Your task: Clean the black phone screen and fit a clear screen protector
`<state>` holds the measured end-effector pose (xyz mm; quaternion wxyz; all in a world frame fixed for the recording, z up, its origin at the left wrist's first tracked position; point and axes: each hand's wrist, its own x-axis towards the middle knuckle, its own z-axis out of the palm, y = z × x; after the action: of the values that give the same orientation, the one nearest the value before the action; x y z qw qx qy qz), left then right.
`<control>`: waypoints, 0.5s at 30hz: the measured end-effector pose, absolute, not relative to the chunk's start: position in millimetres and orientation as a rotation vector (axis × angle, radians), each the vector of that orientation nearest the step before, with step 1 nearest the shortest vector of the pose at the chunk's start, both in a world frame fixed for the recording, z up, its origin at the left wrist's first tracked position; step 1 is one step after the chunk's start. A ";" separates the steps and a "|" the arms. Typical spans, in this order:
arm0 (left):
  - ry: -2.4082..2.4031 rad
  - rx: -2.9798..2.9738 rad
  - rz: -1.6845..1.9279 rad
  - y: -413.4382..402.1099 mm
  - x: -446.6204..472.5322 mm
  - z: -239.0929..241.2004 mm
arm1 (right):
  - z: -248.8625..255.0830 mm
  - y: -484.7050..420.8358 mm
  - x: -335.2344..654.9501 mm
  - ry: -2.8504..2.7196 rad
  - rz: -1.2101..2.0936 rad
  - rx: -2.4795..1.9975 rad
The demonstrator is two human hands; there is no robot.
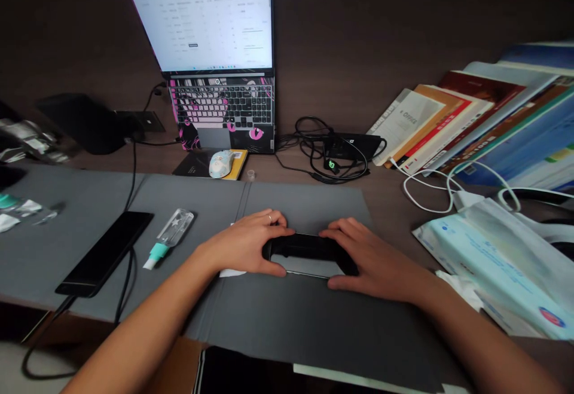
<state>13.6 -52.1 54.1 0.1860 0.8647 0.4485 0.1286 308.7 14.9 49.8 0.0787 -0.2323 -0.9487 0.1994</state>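
Glossy black rectangular phone (307,264) sits crosswise between 2 hands, over the right half of the dark grey flat desk mat (323,322), between its near and far edges; cannot tell whether it touches the mat. Left hand (246,241) pinches its left end, thumb on the near long side, fingers on the far. Right hand (374,257) pinches the right end likewise. Near the mat's left near edge: 1 flat dark smartphone (107,253), black cable (65,305) at its lower end; beside it, 1 clear teal-capped plastic bottle (176,228), lying down. Beyond the far edge: 1 open black-and-pink patterned laptop (249,107).
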 end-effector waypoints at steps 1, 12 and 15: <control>1.260 2.436 0.359 -52.3 13.7 54.3 | 50.4 15.8 309.1 -2.839 0.617 -0.703; 1.246 2.407 0.378 -53.9 12.3 51.5 | 53.7 33.5 319.0 -2.717 0.550 -0.698; 1.243 2.407 0.374 -53.6 12.1 51.2 | 51.7 34.0 319.2 -2.727 0.532 -0.679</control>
<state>12.1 -53.6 51.2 0.2022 0.8621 0.4451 0.1338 319.2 34.0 51.7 0.1403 -0.2352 -0.9439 0.1843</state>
